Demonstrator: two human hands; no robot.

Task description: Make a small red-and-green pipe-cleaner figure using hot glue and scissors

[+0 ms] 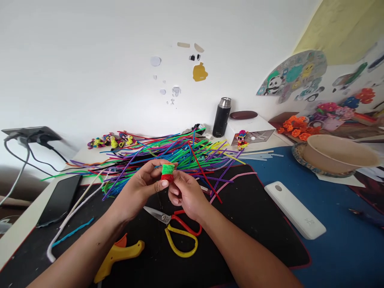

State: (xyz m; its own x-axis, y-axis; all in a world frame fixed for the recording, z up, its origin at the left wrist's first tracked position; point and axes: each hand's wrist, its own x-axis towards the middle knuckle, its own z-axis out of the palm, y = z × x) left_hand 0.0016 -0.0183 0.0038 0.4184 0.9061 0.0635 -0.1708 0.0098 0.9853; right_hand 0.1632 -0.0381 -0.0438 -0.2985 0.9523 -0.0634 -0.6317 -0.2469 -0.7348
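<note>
A small coiled pipe-cleaner piece [167, 171], green above and red below, is held up over the black mat [240, 216]. My left hand [147, 178] pinches it from the left, thumb at its lower edge. From the right, my right hand [187, 193] has its closed fingers against the piece's side. Scissors [168, 224] with one red and one yellow handle lie on the mat below my hands. A yellow glue gun [120, 256] with an orange trigger lies partly behind my left forearm.
Many coloured pipe cleaners [180, 154] are heaped behind my hands. A black flask [222, 118] stands by a white box [250, 130] with a small figure [241, 139]. A phone [60, 200] lies left, a white oblong device [295, 210] and a round bowl [339, 154] right.
</note>
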